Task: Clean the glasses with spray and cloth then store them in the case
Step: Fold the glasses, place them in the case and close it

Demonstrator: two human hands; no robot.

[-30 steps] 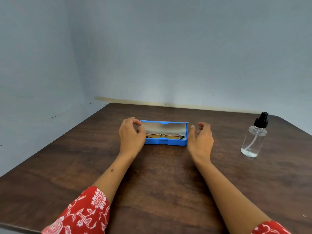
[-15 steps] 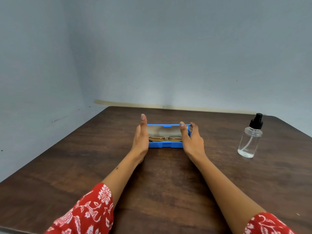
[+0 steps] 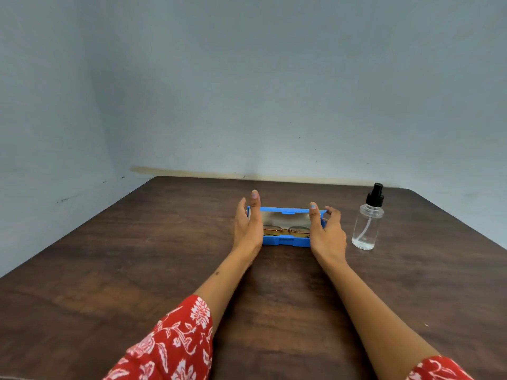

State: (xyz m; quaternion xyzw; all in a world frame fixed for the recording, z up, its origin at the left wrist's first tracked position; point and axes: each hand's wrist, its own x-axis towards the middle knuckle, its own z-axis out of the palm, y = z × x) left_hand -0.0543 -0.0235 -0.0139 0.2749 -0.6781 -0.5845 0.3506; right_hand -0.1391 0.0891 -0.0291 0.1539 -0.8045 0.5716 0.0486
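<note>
Wooden table, grey walls, blue case

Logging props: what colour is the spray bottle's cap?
Black, on the clear bottle; head view.

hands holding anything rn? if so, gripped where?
Nothing clearly gripped. The left hand is flat against the left end of the open case; the right hand is at its right end, fingers loosely curled near the lid. Glasses lie inside, untouched.
</note>
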